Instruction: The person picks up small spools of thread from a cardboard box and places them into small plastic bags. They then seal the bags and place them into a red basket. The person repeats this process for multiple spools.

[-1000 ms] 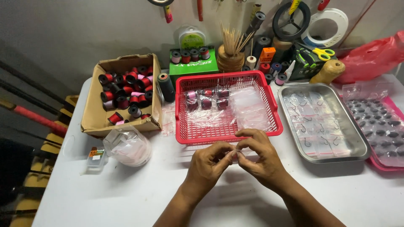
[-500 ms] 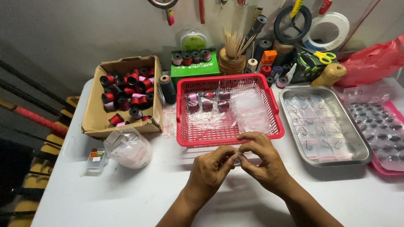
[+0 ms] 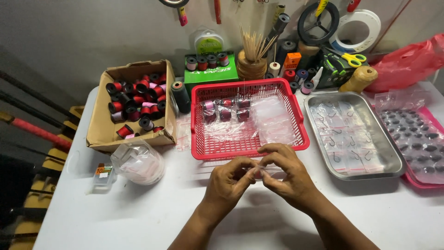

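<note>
far left of the red basket (image 3: 249, 147) sits the cardboard box (image 3: 132, 109) of thread spools, with a heap of clear bags (image 3: 138, 162) just in front of it. your left hand (image 3: 229, 180) and right hand (image 3: 286, 176) meet just in front of the basket's near rim, above the white table (image 3: 138, 217). between them is a small clear plastic bag (image 3: 260, 170), mostly hidden; it lies right at your fingertips, pinched from both sides. both hands are equally near it, fingers narrow and closed on it. its long axis seems to run left to right, from one hand to the other, but too little shows to tell which way its mouth points. right of the basket lies the metal tray (image 3: 393, 166) of bagged hooks, then a pink tray (image 3: 423, 183) touching it.
</note>
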